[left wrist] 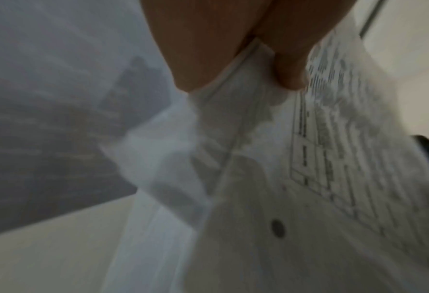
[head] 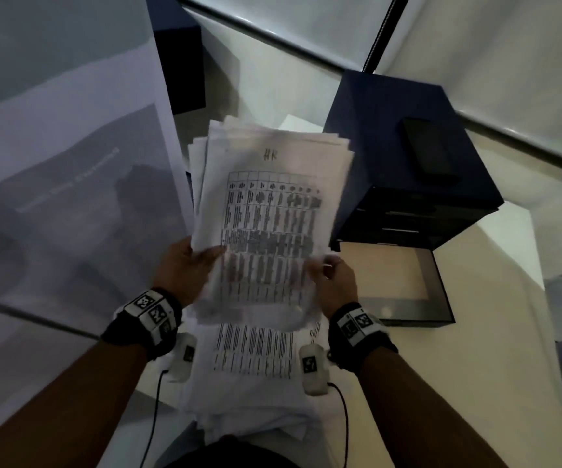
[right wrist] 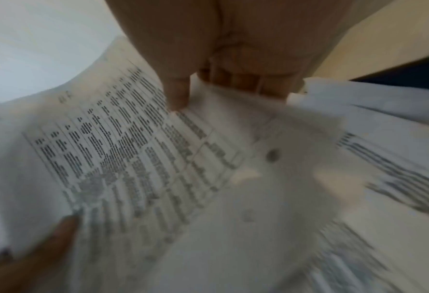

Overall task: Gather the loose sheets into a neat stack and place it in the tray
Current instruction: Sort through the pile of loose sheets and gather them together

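Nearest the head camera, two bare forearms reach forward, each with a black wrist strap [head: 357, 327] bearing printed markers. Below them, more printed sheets [head: 256, 349] lie spread on the pale counter [head: 475, 383]. The left hand [head: 181, 265] grips the near left edge of a stack of papers [head: 266, 211], thumb on top and fingers under it; the left wrist view shows the thumb [left wrist: 288, 65] pressed onto the printed top page while the palm backs the sheets from beneath. The right hand [head: 335, 278] pinches the stack's near right edge, its thumb [right wrist: 178, 93] on the table of text and curled fingers below. The stack is held up off the counter, tilted away, its far edges fanned and uneven. To the right stands a dark drawer unit [head: 408, 157] with a dark phone-like slab [head: 428, 150] on its top; its bottom tray [head: 442, 298] is pulled out, the pale floor visible. The wrist views are blurred.
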The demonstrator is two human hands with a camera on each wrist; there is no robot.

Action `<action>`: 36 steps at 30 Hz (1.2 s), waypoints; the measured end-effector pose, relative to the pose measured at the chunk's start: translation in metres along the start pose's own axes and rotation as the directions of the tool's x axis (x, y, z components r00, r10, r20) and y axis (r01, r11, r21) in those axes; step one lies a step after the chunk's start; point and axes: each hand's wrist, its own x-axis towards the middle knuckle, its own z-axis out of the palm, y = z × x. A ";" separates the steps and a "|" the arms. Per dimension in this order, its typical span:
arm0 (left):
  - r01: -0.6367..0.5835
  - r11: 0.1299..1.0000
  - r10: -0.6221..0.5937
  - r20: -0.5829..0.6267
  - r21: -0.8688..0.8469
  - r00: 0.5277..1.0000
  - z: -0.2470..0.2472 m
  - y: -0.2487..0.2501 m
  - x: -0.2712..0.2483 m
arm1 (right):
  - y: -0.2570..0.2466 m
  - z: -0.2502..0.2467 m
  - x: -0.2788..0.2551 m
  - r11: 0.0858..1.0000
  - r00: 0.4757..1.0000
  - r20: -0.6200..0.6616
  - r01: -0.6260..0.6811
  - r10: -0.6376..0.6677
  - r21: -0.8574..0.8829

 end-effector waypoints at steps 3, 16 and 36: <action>0.043 0.999 -0.044 -0.119 -0.018 0.992 -0.016 -0.021 0.002 | 0.022 0.023 -0.013 0.911 0.969 0.090 -0.181 0.229 -0.371; 0.088 0.992 -0.063 -0.254 0.090 0.965 -0.068 -0.044 0.001 | 0.034 0.071 -0.022 0.825 0.898 0.114 -0.332 0.425 -0.458; 0.168 0.985 -0.154 -0.216 0.049 0.964 -0.069 -0.056 0.000 | 0.028 0.054 -0.028 0.936 0.976 0.004 -0.207 0.217 -0.285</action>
